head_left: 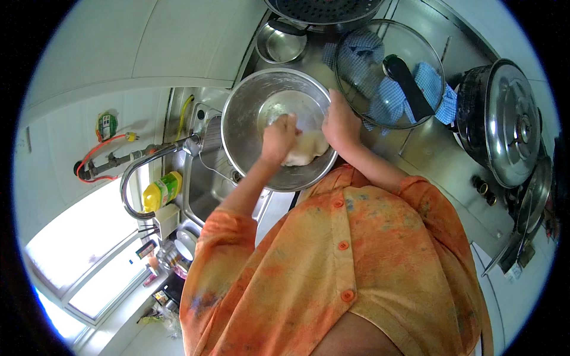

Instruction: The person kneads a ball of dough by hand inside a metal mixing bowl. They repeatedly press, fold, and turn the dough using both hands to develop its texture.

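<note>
A large steel bowl [243,115] holds a lump of pale dough [306,151] toward its lower right, with whitish residue on its bottom. My left hand [280,135] is inside the bowl just left of the dough, its fingers curled; whether anything is inside them is hidden. My right hand [341,121] grips the bowl's right rim from outside, beside the dough.
A glass lid [431,53] lies over blue checked cloths [377,98] to the right. A small steel pot [277,45], a perforated pan [325,9] and a large lidded pot [512,124] surround them. At left are a sink [196,184], faucet [142,163] and yellow bottle [157,191].
</note>
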Motion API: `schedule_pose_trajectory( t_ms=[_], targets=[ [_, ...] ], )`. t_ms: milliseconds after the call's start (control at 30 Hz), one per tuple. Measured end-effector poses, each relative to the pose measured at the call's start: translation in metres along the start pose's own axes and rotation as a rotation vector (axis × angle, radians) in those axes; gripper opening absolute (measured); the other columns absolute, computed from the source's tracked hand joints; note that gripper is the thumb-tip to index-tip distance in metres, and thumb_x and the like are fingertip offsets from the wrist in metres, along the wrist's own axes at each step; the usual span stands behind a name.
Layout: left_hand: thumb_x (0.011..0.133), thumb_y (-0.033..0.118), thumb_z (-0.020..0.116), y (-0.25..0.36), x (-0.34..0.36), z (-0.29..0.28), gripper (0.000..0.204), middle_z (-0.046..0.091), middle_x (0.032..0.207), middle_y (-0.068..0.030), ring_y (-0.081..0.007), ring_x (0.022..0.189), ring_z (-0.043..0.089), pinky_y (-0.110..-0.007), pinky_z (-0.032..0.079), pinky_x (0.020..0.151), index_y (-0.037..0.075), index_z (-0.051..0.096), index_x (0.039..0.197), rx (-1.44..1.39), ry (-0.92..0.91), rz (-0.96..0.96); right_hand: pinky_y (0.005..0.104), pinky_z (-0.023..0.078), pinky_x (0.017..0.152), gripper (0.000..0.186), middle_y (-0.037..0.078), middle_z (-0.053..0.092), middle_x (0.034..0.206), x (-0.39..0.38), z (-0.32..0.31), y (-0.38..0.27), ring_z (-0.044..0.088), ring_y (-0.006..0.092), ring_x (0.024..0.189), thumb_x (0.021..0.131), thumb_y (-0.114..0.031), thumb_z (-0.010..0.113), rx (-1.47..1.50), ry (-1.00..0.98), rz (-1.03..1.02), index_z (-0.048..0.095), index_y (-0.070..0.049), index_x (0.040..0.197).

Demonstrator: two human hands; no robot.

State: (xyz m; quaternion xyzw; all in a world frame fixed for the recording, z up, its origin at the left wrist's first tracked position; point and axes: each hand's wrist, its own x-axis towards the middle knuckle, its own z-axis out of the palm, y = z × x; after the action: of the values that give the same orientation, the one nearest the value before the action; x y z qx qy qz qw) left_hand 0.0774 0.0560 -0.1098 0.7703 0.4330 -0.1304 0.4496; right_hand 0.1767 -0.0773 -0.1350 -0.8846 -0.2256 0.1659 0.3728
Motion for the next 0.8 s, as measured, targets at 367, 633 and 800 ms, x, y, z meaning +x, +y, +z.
schedule_pose_trajectory(
  t_ms=[367,633,800],
  targets=[
    [0.091,0.02,0.051,-0.033,-0.002,0.057,0.018,0.066,0.083,-0.0094,-0.0314,0.078,0.062,-0.043,0.049,0.07,0.009,0.065,0.089,0.389,0.41,0.79,0.0475,0.049,0.08,0.041,0.019,0.059,0.113,-0.003,0.001,-0.001,0.059,0.0386,0.103,0.083,-0.003,0.054,0.003,0.009,-0.021,0.045,-0.003,0.124],
    [0.093,0.021,0.049,-0.038,0.088,0.048,0.029,0.065,0.077,-0.0183,-0.0359,0.073,0.062,-0.047,0.05,0.065,0.005,0.063,0.073,0.517,0.754,0.318,0.0467,0.049,0.082,0.043,0.02,0.058,0.115,-0.002,0.0,0.0,0.059,0.0391,0.104,0.084,-0.002,0.053,-0.025,0.02,-0.046,0.044,0.0,0.127],
    [0.097,0.028,0.042,-0.014,0.112,0.024,0.041,0.065,0.083,-0.0264,-0.0408,0.082,0.064,-0.05,0.051,0.069,0.0,0.066,0.078,0.43,0.675,0.145,0.0466,0.05,0.083,0.045,0.022,0.057,0.118,-0.002,0.0,-0.001,0.059,0.0392,0.105,0.084,-0.003,0.053,-0.027,0.04,-0.032,0.044,0.001,0.128]
  ],
)
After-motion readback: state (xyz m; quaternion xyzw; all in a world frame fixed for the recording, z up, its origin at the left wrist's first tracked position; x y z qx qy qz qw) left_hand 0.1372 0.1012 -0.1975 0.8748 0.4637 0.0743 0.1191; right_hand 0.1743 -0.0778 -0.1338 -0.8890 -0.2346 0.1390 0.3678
